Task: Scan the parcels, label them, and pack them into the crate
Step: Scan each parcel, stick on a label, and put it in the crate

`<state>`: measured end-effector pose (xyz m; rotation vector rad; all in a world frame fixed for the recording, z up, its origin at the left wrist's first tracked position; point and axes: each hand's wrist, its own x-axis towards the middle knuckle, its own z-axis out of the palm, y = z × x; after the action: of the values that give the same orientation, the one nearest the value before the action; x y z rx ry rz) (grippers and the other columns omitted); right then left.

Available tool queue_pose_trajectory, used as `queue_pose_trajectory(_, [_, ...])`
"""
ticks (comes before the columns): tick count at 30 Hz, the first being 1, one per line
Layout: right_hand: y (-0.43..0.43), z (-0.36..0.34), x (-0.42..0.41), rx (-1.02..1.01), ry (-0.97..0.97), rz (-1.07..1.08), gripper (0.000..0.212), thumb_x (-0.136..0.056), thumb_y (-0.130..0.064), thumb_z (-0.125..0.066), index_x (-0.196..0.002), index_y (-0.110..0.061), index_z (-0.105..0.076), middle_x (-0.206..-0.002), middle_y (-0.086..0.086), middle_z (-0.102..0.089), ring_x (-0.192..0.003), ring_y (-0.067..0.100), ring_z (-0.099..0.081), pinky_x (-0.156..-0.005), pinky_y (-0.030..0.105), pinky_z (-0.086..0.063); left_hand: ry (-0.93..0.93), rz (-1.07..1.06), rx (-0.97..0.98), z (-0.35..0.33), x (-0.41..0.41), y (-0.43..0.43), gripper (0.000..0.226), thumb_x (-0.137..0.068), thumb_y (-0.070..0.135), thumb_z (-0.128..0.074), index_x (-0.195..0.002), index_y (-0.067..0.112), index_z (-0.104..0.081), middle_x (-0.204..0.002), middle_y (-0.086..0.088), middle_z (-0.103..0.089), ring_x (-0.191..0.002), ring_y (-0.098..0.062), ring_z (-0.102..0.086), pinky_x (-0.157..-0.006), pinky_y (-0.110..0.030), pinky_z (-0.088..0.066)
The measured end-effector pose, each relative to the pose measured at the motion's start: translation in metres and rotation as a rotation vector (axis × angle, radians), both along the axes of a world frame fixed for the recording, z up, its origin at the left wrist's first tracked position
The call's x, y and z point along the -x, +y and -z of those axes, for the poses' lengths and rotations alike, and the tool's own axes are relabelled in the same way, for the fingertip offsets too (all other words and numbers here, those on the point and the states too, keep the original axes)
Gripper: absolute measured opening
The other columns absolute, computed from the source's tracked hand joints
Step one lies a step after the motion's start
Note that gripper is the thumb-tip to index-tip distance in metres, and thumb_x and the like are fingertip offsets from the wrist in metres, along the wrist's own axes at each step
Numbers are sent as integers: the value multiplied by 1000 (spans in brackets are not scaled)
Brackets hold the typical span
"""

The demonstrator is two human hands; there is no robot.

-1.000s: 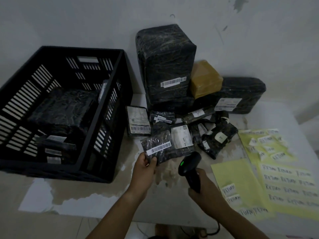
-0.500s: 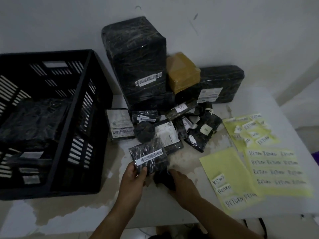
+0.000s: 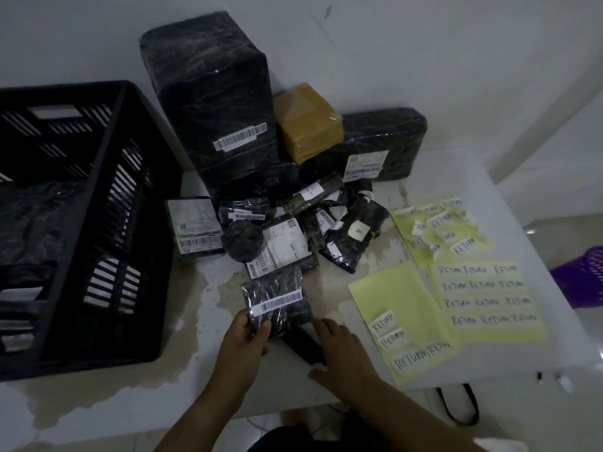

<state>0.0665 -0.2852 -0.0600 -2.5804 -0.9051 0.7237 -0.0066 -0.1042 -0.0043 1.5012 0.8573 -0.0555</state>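
A small black-wrapped parcel (image 3: 277, 303) with a white barcode strip is pinched at its lower left corner by the left hand (image 3: 243, 340), thumb on top and fingers curled beneath. The parcel's far edge lies just short of the loose pile of small parcels (image 3: 287, 236) beyond the hands.

The right hand (image 3: 342, 353) is laid flat, fingers spread and relaxed, over the black scanner (image 3: 301, 344), which rests on the table (image 3: 359, 272) between the two hands. Whether the scanner is actually gripped cannot be told; the palm appears only to cover its near end.

To the left of the left hand, the black slatted crate (image 3: 98, 223) is set, its near right corner close to the wrist. Dark parcels are seen inside it, though detail is lost in shadow. A strip of bare, stained tabletop is left between the crate wall and the held parcel.

To the right of the right hand, yellow sheets of handwritten RETURN labels (image 3: 483, 295) are spread, the nearest sheet (image 3: 398, 321) just beside the fingers. Its near corner reaches almost to the table's front edge.

Beyond the pile, a tall black parcel (image 3: 212, 102), a tan box (image 3: 308, 122) and a long black parcel (image 3: 378, 141) are stacked against the wall. The table's right edge is seen past the label sheets, with a purple basket (image 3: 584, 278) off it.
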Motion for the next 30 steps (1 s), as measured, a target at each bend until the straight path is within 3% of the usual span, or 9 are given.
queue_pose_trajectory(3, [-36, -1, -11, -93, -26, 103, 78, -85, -49, -60, -151, -26, -27, -148, -4, -38, -127, 19, -43, -101, 32, -39, 46, -5, 27, 6, 8, -9, 17, -105, 16, -54, -113, 29, -59, -110, -4, -67, -108, -21, -65, -79, -29, -51])
queue_pose_trajectory(6, [-80, -1, -41, -96, -108, 247, 61, -87, -39, -63, -142, -22, -43, -140, 0, -49, -117, 22, -51, -94, 34, -44, 78, 2, 35, 8, 9, -22, 15, -104, 18, -54, -110, 31, -60, -109, -6, -66, -108, -22, -64, -80, -29, -52])
queue_pose_trajectory(9, [-114, 1, -70, -38, -111, 325, 55, -90, -26, -64, -141, -18, -45, -140, 4, -50, -118, 26, -52, -95, 38, -47, 87, 2, 38, 7, 7, -40, 12, -104, 18, -54, -111, 26, -61, -111, -11, -66, -109, -24, -65, -77, -25, -52])
queue_pose_trajectory(13, [-138, 11, -92, 62, -29, 217, 57, -94, -22, -56, -148, -20, -37, -148, 2, -40, -127, 24, -47, -98, 35, -47, 87, -31, 48, 0, -2, -69, 18, -104, 16, -55, -111, 33, -59, -108, -4, -69, -103, -21, -66, -75, -26, -54])
queue_pose_trajectory(18, [-142, 17, -111, 97, -89, 38, 58, -91, -20, -57, -147, -26, -41, -140, 1, -42, -118, 23, -51, -87, 33, -51, 76, -84, 51, -9, -13, -100, 21, -104, 19, -55, -114, 36, -58, -110, 11, -71, -103, -11, -68, -77, -26, -52])
queue_pose_trajectory(24, [-140, 28, -123, 61, -204, -144, 43, -66, -11, -78, -107, -20, -68, -116, 4, -61, -96, 27, -63, -68, 36, -56, 66, -161, 26, -9, -29, -126, 18, -103, 15, -57, -117, 24, -64, -106, 3, -75, -97, -11, -72, -78, -24, -54])
queue_pose_trajectory(30, [-139, 26, -129, 2, -181, -108, 13, -78, -12, -70, -88, -18, -64, -101, 1, -60, -86, 23, -59, -61, 35, -52, 67, -225, 43, -8, -38, -141, 14, -102, 18, -58, -115, 18, -63, -111, 0, -75, -102, -15, -72, -79, -28, -55])
